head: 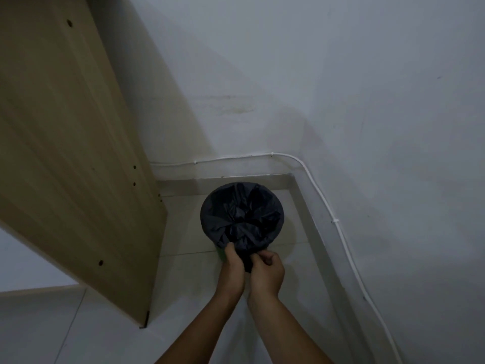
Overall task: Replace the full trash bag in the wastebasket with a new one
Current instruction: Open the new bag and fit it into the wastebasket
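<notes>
Gathering the near edge of a black trash bag (pixel 242 214) at the rim of a wastebasket in a room corner.

Black bag stretched over the mouth of the wastebasket (pixel 220 254), which shows only as a green sliver below the film; the basket stands on the tiled floor (pixel 183 285) in the corner, beside a wooden panel (pixel 68 153). Left hand (pixel 232 264) and right hand (pixel 267 269) are close together, each pinching a bunch of plastic at the near rim. The film looks thin, soft and slippery, probably easy to tear, so bunched edge material is likely the best hold. Contents, fullness and weight are hidden; dim light blurs the folds. A white cable (pixel 341 232) follows the wall (pixel 341 88).
</notes>
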